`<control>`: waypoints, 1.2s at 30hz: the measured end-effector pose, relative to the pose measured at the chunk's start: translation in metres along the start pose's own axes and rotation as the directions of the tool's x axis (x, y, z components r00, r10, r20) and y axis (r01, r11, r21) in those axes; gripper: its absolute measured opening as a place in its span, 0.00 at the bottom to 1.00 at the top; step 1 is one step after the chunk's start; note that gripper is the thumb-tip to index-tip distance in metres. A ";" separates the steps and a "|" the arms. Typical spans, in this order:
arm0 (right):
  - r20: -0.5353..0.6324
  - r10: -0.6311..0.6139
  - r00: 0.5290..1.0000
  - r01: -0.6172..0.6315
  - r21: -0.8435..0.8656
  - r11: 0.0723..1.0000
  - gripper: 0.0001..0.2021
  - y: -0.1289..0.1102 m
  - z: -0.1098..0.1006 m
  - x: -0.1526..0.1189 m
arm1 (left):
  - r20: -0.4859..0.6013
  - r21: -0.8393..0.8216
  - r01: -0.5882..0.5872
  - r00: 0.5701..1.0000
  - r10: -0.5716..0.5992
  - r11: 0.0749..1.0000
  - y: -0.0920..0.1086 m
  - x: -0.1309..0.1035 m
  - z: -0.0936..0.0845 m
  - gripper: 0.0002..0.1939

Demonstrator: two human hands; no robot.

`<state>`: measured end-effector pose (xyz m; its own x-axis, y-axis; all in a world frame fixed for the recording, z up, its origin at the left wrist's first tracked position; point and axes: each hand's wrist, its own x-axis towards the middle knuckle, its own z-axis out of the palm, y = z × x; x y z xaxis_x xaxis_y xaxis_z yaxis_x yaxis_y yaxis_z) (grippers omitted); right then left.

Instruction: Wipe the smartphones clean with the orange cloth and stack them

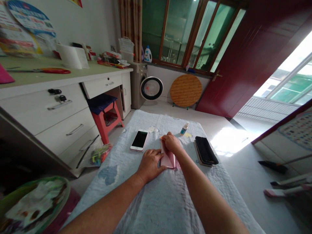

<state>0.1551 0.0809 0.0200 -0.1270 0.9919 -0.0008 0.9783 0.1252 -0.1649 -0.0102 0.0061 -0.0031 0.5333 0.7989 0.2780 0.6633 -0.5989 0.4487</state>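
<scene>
A flat pink phone-sized slab [167, 161] lies on the cloth-covered table between my hands; whether it is a phone or a phone case I cannot tell. My left hand [150, 163] holds it by the left side, thumb near the lower corner and fingers along the edge. Over its far end, my right hand [171, 142] is closed, with a small orange thing [162, 138] showing at the fingertips. To the left lies a white phone [139, 140] with a dark screen. A small spray bottle [184, 128] stands beyond my right hand.
At the table's right side, a black phone [206, 150] rests on another flat item. The pale blue cloth [156, 201] covers the table. A desk with drawers [60, 113], a red stool [104, 126] and a filled waste bin [70, 191] stand to the left.
</scene>
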 end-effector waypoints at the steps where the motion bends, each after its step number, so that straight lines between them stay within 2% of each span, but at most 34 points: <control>1: -0.003 -0.011 1.000 0.011 -0.008 1.000 0.17 0.000 0.000 0.000 | -0.001 0.000 0.001 1.000 -0.001 1.000 0.000 0.000 0.000 0.26; 9: -0.003 -0.136 0.991 0.136 -0.022 0.990 0.16 0.000 -0.002 -0.005 | -0.014 0.005 0.024 1.000 -0.024 1.000 0.000 0.000 0.000 0.27; 18: 0.053 -0.202 0.978 0.203 -0.010 0.979 0.14 -0.002 -0.007 -0.004 | 0.001 -0.007 0.059 0.998 -0.059 0.998 0.002 -0.001 0.000 0.28; 27: 0.108 -0.208 0.972 0.202 0.060 0.978 0.13 -0.012 -0.011 -0.032 | -0.024 -0.046 0.047 0.999 -0.048 0.998 0.001 0.000 0.000 0.30; 32: 0.109 -0.273 0.956 0.260 0.123 0.958 0.15 -0.007 -0.006 -0.048 | -0.031 -0.025 0.058 0.998 -0.058 0.998 0.000 0.000 0.002 0.29; 36: 0.110 -0.312 0.944 0.295 0.144 0.944 0.15 -0.005 -0.006 -0.050 | -0.031 -0.005 0.063 0.998 -0.063 0.998 0.000 -0.001 0.004 0.29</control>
<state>0.1579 0.0305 0.0266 -0.4428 0.8948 -0.0574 0.8629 0.4079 -0.2984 -0.0085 0.0052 -0.0062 0.4737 0.8365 0.2754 0.6931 -0.5470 0.4695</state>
